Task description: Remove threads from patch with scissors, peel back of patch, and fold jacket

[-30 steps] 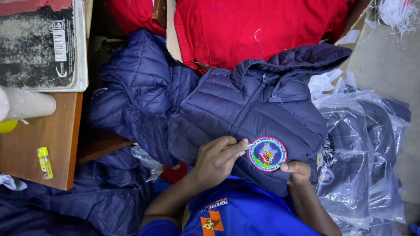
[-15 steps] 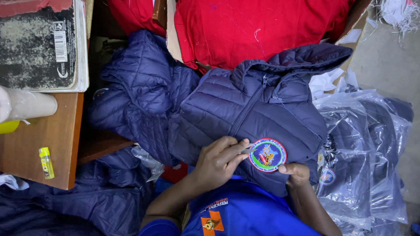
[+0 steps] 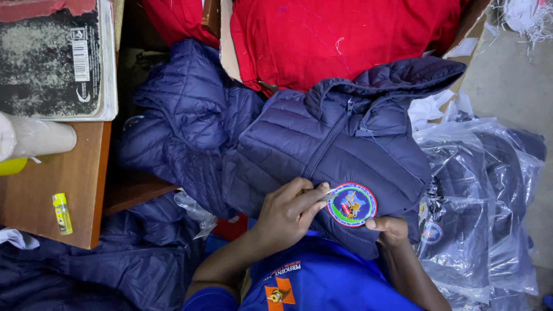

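I was seating the round embroidered patch (image 3: 352, 204) on the navy quilted jacket (image 3: 340, 144): left hand (image 3: 288, 212) fingers pressed its edge, right hand (image 3: 390, 229) gripped jacket fabric beneath; firm, even pressing seemed needed next.

The navy quilted jacket (image 3: 345, 144) fills the middle, hemmed in by a second navy jacket (image 3: 190, 126) to one side, red fabric (image 3: 340, 40) beyond it and bagged jackets (image 3: 484, 219) on the other side. Open room remains on the wooden tabletop (image 3: 52, 173) between the yellow lighter (image 3: 62, 213) and the book (image 3: 55, 57).
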